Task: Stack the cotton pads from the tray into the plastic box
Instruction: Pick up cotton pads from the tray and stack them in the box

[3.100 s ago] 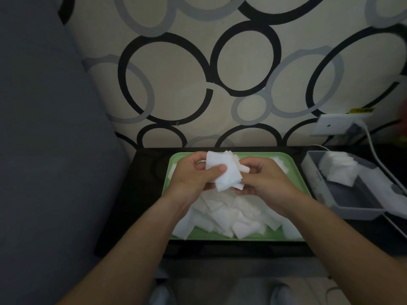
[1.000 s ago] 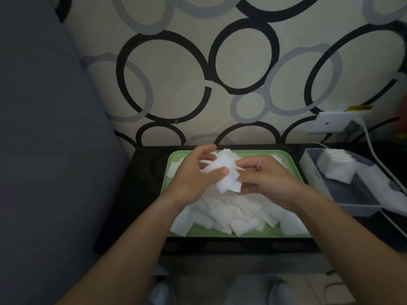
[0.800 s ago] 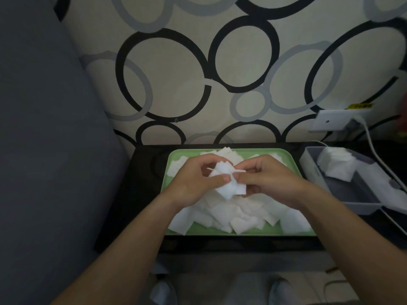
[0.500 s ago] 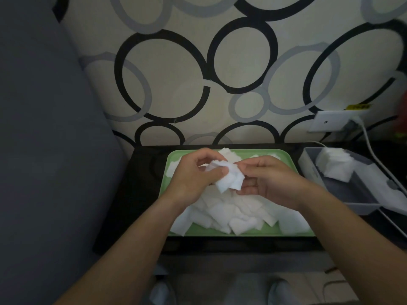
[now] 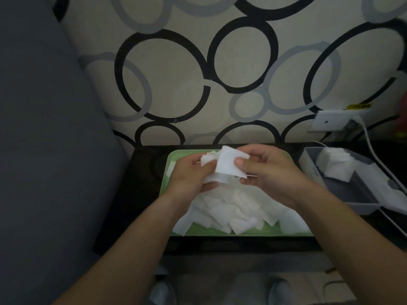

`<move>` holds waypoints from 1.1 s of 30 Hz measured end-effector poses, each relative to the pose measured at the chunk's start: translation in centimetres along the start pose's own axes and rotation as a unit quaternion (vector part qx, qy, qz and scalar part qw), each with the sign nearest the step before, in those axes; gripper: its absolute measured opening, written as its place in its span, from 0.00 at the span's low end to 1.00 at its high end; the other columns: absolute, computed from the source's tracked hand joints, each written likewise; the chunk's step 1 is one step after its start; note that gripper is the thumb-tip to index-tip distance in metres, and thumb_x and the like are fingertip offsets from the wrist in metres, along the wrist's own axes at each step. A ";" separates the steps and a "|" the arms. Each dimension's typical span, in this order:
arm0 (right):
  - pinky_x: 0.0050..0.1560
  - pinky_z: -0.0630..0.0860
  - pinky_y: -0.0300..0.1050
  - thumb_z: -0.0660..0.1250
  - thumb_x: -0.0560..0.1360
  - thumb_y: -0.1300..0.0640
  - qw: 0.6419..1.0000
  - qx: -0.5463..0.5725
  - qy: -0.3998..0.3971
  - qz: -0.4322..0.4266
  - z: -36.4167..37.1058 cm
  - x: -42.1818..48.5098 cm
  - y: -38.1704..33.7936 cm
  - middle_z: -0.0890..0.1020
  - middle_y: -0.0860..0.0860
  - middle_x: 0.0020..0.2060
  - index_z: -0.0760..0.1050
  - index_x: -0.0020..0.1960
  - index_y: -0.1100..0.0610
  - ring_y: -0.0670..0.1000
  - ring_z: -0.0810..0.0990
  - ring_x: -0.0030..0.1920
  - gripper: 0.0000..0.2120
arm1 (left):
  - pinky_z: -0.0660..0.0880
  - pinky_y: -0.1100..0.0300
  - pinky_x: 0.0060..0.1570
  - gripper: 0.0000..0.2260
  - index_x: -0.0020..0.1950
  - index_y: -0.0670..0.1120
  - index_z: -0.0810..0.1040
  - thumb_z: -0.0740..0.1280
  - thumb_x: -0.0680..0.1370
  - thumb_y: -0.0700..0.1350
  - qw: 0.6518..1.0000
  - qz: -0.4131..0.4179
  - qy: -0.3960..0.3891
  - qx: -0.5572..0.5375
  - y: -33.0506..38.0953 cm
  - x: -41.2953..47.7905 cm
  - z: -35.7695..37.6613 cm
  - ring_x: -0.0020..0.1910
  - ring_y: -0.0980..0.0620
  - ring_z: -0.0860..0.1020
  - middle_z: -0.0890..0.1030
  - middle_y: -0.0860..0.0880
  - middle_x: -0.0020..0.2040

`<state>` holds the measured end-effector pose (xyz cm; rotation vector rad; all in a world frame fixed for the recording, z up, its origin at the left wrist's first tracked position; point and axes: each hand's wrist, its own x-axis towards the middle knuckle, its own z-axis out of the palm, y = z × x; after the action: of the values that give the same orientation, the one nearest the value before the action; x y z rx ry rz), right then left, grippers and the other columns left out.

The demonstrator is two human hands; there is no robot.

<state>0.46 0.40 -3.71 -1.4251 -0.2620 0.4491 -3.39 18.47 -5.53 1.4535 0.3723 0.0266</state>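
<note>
Most of the work lies ahead of us, we judge: the green tray (image 5: 167,180) holds a loose heap of cotton pads (image 5: 231,209), while only a small stack (image 5: 334,164) sits at the far end of the plastic box (image 5: 354,194) on the right. Our left hand (image 5: 189,173) curls its fingers round the lower edge of a bundle (image 5: 229,166) of pads raised above the tray's far half. Our right hand (image 5: 272,170) pinches the bundle's front pad between thumb and fingers, so the bundle sits between both hands, touching each, well apart from the box.
</note>
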 end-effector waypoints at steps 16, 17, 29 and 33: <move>0.34 0.82 0.40 0.75 0.70 0.68 0.983 -0.154 0.088 -0.042 0.6 0.0 0.2 0.84 0.49 0.33 0.83 0.47 0.63 0.44 0.81 0.33 0.07 | 0.83 0.55 0.42 0.11 0.52 0.47 0.83 0.60 0.84 0.44 0.996 -0.025 -0.073 -0.048 0.7 -1.0 1.1 0.47 0.48 0.85 0.86 0.46 0.48; 0.34 0.82 0.41 0.76 0.70 0.67 0.982 -0.161 0.095 -0.040 0.6 0.1 0.3 0.84 0.51 0.34 0.83 0.47 0.63 0.45 0.81 0.33 0.07 | 0.83 0.55 0.43 0.11 0.54 0.47 0.83 0.61 0.84 0.46 0.996 -0.027 -0.077 -0.045 0.6 -0.9 1.0 0.49 0.48 0.85 0.86 0.46 0.49; 0.37 0.72 0.36 0.74 0.73 0.51 0.904 -0.421 0.057 -0.049 -0.4 1.2 2.4 0.83 0.46 0.38 0.81 0.42 0.47 0.41 0.80 0.34 0.03 | 0.82 0.57 0.46 0.14 0.64 0.43 0.78 0.68 0.78 0.34 0.998 0.008 0.060 0.010 -0.3 0.9 -1.8 0.56 0.45 0.81 0.81 0.44 0.58; 0.41 0.70 0.36 0.80 0.64 0.45 0.846 -0.528 -0.058 -0.050 1.0 0.9 2.9 0.76 0.42 0.45 0.79 0.46 0.43 0.41 0.76 0.42 0.14 | 0.82 0.58 0.44 0.14 0.63 0.43 0.79 0.67 0.78 0.34 0.997 0.000 0.074 0.009 -0.5 1.3 -2.4 0.57 0.45 0.81 0.81 0.44 0.58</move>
<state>0.38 1.89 -6.53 -2.4509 -0.7595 0.2963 -2.89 21.03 -6.49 1.4728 0.4943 0.1330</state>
